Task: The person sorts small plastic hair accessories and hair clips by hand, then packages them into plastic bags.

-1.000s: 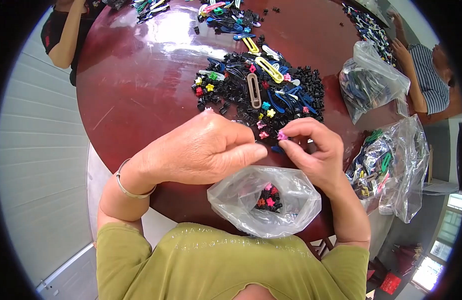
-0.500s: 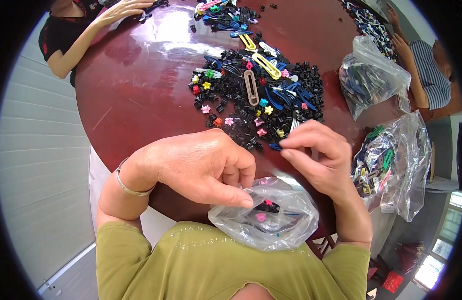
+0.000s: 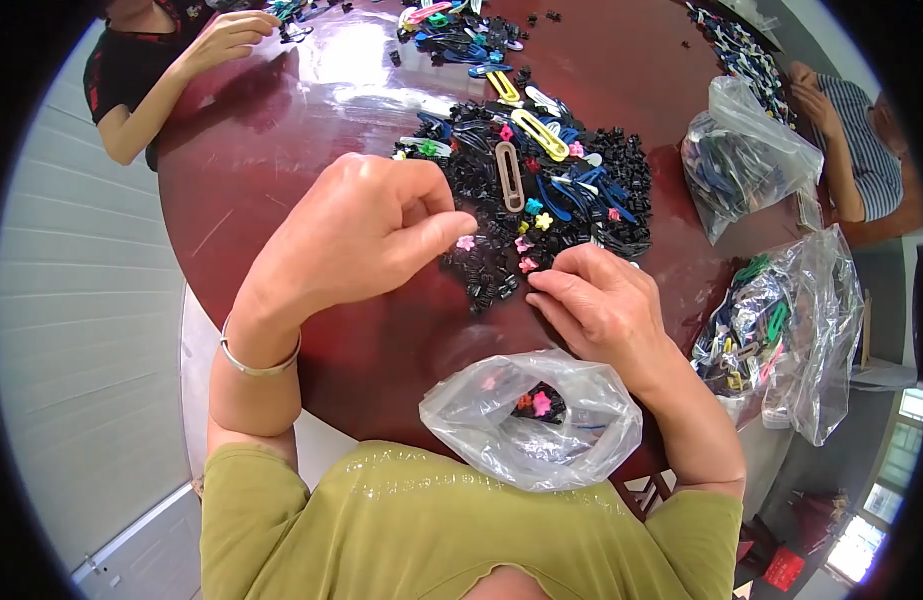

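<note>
A heap of small black claw clips, snap hair clips [image 3: 539,135] and coloured flower clips lies on the table. My left hand [image 3: 366,230] hangs over the heap's left edge, thumb and fingers closed together; whatever they hold is hidden. At the heap's near edge, my right hand [image 3: 606,310] has its fingertips pinched beside a pink flower clip [image 3: 527,266]. Whether anything is between them is too small to make out. Between my forearms stands a clear plastic bag [image 3: 471,420] with its mouth open. Inside it show a pink flower clip [image 3: 542,403] and dark pieces.
Two filled plastic bags of clips, one farther [image 3: 731,160] and one nearer [image 3: 816,330], are on the right. A person's hand [image 3: 231,42] works at the far left. Another person [image 3: 861,140] sits at the right beside more clips [image 3: 746,65]. The round red table [image 3: 241,210] curves left.
My left hand has moved from above the bag up and left to the heap. My right hand has shifted slightly left along its near edge. An orange-red piece now shows in the bag.
</note>
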Available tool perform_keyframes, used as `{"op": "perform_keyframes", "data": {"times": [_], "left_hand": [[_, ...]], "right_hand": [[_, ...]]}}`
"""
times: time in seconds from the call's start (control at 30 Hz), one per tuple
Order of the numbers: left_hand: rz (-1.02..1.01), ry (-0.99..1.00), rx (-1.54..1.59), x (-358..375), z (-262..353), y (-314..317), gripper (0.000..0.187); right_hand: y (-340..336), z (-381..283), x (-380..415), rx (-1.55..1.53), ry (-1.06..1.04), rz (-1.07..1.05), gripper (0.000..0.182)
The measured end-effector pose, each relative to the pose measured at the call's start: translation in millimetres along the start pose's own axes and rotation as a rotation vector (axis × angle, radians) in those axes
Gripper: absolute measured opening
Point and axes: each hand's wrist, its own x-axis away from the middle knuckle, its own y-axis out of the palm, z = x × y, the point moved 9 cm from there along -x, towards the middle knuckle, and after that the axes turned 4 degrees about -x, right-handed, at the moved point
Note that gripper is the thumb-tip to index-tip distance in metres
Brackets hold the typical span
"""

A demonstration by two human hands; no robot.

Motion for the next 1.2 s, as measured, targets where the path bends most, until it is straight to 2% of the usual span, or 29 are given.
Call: {"op": "perform_keyframes", "data": {"times": [0.13, 0.23, 0.27, 0.37, 0.43, 0.5, 0.57, 0.6, 0.63, 0.7, 0.73, 0.77, 0.93, 1.13, 1.2], "left_hand": [[0.092, 0.127, -0.353, 2.5, 2.8, 5.3, 0.012], [0.008, 0.11, -0.362, 5.2, 6.1, 12.5, 0.012], [-0.034, 0.086, -0.387, 5.8, 4.4, 14.6, 0.009], [0.021, 0.119, -0.459, 6.2, 1.1, 5.7, 0.007], [-0.047, 0.083, -0.516, 7.6, -5.6, 0.5, 0.009], [-0.104, 0.039, -0.58, 15.2, -7.7, -5.5, 0.011], [-0.149, 0.013, -0.646, 19.5, -4.0, -6.4, 0.015], [-0.147, 0.003, -0.659, 22.1, -3.9, -6.3, 0.016], [-0.146, 0.001, -0.671, 24.3, -3.8, -4.0, 0.018], [-0.173, -0.009, -0.688, 25.9, -4.4, 3.6, 0.02], [-0.2, -0.021, -0.695, 26.1, -5.8, 7.8, 0.021], [-0.226, -0.034, -0.702, 26.5, -6.2, 11.5, 0.021], [-0.31, 0.026, -0.675, 29.6, -1.1, 30.2, 0.011], [-0.16, 0.192, -0.613, 18.8, -2.2, 25.6, 0.008], [-0.036, 0.279, -0.502, 16.5, 15.7, 14.7, 0.012]], "right_hand": [[-11.8, 1.7, -2.3, -0.06, 0.005, 0.096, 0.023], [-12.7, 12.5, -0.3, -0.203, 0.15, 0.064, 0.024], [-15.7, 16.4, -0.6, -0.356, 0.225, 0.089, 0.022], [-28.3, 23.8, 2.5, -0.652, 0.357, 0.171, 0.022], [-47.9, 7.5, 1.7, -0.759, 0.275, 0.161, 0.025], [-62.7, -17.2, -2.8, -0.86, 0.099, 0.082, 0.027], [-63.2, -28.9, -6.4, -0.862, 0.065, -0.017, 0.033], [-64.4, -25.9, -6.9, -0.753, 0.076, -0.028, 0.034], [-61.6, -14.2, -1.5, -0.762, 0.195, 0.003, 0.029], [-54.2, 11.1, 3.9, -0.673, 0.277, 0.162, 0.021], [-44.9, 25.4, 9.8, -0.737, 0.474, 0.19, 0.015], [-42.8, 27.2, 5.7, -0.641, 0.373, 0.162, 0.012], [-26.9, 28.0, 5.7, -0.602, 0.338, 0.058, 0.011], [-23.7, 25.0, 1.4, -0.561, 0.267, 0.05, 0.012], [-23.7, 27.2, 2.4, -0.56, 0.274, 0.064, 0.012]]}}
